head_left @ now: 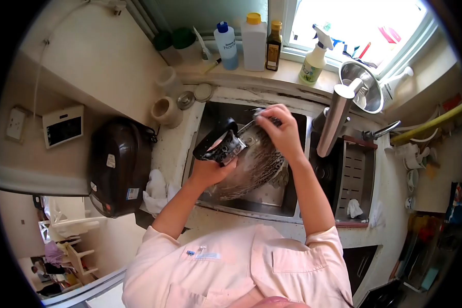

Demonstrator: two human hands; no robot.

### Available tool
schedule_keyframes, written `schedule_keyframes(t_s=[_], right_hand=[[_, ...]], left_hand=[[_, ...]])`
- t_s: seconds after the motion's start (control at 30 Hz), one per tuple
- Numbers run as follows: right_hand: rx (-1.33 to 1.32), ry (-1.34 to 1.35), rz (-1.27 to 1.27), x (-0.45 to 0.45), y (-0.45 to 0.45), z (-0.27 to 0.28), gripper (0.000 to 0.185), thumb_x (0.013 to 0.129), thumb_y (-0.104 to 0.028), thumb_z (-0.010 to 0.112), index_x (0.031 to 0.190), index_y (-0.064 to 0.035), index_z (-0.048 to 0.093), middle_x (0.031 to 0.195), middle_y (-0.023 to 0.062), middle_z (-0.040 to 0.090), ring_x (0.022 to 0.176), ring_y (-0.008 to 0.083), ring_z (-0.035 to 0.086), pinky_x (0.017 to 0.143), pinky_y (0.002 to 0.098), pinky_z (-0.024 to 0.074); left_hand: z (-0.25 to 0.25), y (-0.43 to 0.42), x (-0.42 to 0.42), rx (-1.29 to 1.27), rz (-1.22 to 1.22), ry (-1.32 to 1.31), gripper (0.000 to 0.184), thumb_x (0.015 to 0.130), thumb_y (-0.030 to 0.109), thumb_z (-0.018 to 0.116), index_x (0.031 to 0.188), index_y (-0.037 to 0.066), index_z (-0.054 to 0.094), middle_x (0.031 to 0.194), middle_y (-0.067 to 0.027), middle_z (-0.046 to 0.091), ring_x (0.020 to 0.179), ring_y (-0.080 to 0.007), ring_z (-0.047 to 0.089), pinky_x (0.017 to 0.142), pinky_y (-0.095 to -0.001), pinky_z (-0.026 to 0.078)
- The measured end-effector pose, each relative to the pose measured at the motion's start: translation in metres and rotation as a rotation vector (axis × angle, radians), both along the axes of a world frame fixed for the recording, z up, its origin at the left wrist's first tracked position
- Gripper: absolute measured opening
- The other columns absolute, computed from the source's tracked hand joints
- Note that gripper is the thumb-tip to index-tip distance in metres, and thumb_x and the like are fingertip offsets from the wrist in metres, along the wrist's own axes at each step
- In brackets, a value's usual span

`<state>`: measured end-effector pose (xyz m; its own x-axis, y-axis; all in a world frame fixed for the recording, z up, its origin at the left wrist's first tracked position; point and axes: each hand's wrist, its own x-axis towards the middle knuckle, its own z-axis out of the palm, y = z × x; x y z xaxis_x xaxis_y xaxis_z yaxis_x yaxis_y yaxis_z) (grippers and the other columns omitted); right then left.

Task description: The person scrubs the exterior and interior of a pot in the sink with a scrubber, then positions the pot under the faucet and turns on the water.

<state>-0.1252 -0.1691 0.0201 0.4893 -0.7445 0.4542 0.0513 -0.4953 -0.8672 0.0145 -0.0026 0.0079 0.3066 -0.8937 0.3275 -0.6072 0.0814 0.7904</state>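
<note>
Over the left basin of the sink (274, 197) I hold a large round pan (241, 177), its surface streaked with white suds. My left hand (214, 172) is closed around the pan's wide black handle (218, 149). At the pan's far edge, my right hand (281, 128) pinches a greyish scourer (260, 113), which looks like steel wool and is partly hidden by the fingers. The pan is tilted, and much of the basin lies hidden below it.
A steel faucet (336, 120) stands right of the basin, beside a slotted drain tray (353, 174). Bottles, including a spray bottle (314, 61), and a metal bowl (377, 97) line the back ledge. A dark rice cooker (119, 167) and white cloth (156, 192) sit left.
</note>
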Motion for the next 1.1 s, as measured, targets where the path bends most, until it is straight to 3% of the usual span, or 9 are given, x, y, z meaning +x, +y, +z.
schedule_keyframes(t_s=[0.07,0.37,0.47,0.7,0.8,0.87,0.9,1.03,1.1], right_hand=[[-0.383,0.166,0.174,0.012,0.016,0.021,0.012,0.07,-0.014,0.07,0.08,-0.0078,0.066,0.086,0.0057,0.059,0.088,0.0247,0.053,0.077,0.0347,0.0439],[-0.499,0.366,0.335,0.011,-0.004,0.025,0.024,0.072,-0.016,0.07,0.094,-0.0073,0.064,0.083,0.0083,0.057,0.088,0.0278,0.052,0.079,0.0367,0.0421],[-0.318,0.319,0.456,0.006,-0.023,0.017,0.024,0.073,-0.017,0.069,0.094,-0.0065,0.063,0.083,0.0089,0.057,0.086,0.0275,0.052,0.08,0.0356,0.0416],[0.396,0.276,0.177,-0.037,-0.072,-0.067,0.031,0.079,-0.031,0.068,0.094,-0.0031,0.064,0.08,0.0046,0.062,0.075,0.0124,0.056,0.069,0.0266,0.045],[0.485,0.099,0.097,-0.038,-0.079,-0.108,0.036,0.078,-0.035,0.069,0.092,-0.0029,0.064,0.078,0.0029,0.061,0.073,0.0113,0.055,0.068,0.0255,0.0444],[0.521,0.074,0.093,-0.037,-0.073,-0.101,0.036,0.077,-0.035,0.069,0.092,-0.0025,0.064,0.078,0.0033,0.061,0.074,0.0114,0.055,0.068,0.0261,0.0444],[0.508,0.076,0.085,-0.035,-0.074,-0.106,0.037,0.077,-0.035,0.069,0.092,-0.0019,0.064,0.079,0.0038,0.061,0.075,0.0117,0.055,0.069,0.0261,0.0444],[0.387,0.109,0.088,-0.02,-0.065,-0.108,0.038,0.074,-0.037,0.07,0.092,-0.004,0.064,0.079,0.0094,0.062,0.078,0.0181,0.057,0.074,0.0307,0.0449],[0.382,0.114,0.103,-0.012,-0.052,-0.092,0.037,0.075,-0.036,0.07,0.092,-0.0041,0.064,0.078,0.0088,0.062,0.077,0.017,0.058,0.073,0.0297,0.0448]], left_hand=[[0.014,0.003,-0.003,0.053,-0.015,-0.02,0.034,0.067,0.014,0.067,0.099,0.006,0.059,0.086,-0.0089,0.062,0.076,-0.0239,0.059,0.069,-0.0315,0.048],[0.012,-0.012,0.005,0.077,-0.04,-0.068,0.031,0.067,0.012,0.066,0.097,0.007,0.061,0.086,-0.0098,0.062,0.076,-0.0252,0.059,0.069,-0.0315,0.047],[0.016,-0.012,0.006,0.075,-0.055,-0.135,0.03,0.067,0.012,0.066,0.096,0.006,0.061,0.085,-0.009,0.062,0.076,-0.0244,0.059,0.069,-0.0316,0.047],[-0.002,0.003,0.026,0.045,-0.152,-0.039,0.03,0.068,0.011,0.071,0.095,0.006,0.062,0.078,-0.0011,0.063,0.062,-0.012,0.057,0.055,-0.0284,0.045],[0.012,0.006,0.045,0.26,-0.389,0.134,0.05,0.067,0.011,0.076,0.112,0.004,0.055,0.09,0.0016,0.06,0.076,-0.0076,0.055,0.071,-0.0248,0.044],[0.02,0.002,0.058,0.335,-0.553,0.542,0.057,0.07,0.011,0.075,0.12,0.002,0.05,0.095,-0.0006,0.06,0.085,-0.0076,0.055,0.079,-0.0232,0.043],[0.005,-0.009,0.078,0.679,-0.612,1.279,0.062,0.075,0.012,0.07,0.128,-0.003,0.04,0.104,-0.0051,0.058,0.096,-0.0108,0.054,0.089,-0.0245,0.039],[0.047,-0.049,0.04,0.969,-0.633,1.254,0.064,0.092,0.049,0.032,0.123,-0.006,0.043,0.111,-0.0129,0.058,0.099,-0.0198,0.057,0.086,-0.031,0.044],[0.045,-0.066,0.021,1.063,-0.482,0.926,0.04,0.094,0.034,0.041,0.113,0.0,0.051,0.1,-0.0086,0.061,0.087,-0.0144,0.059,0.076,-0.0291,0.048]])
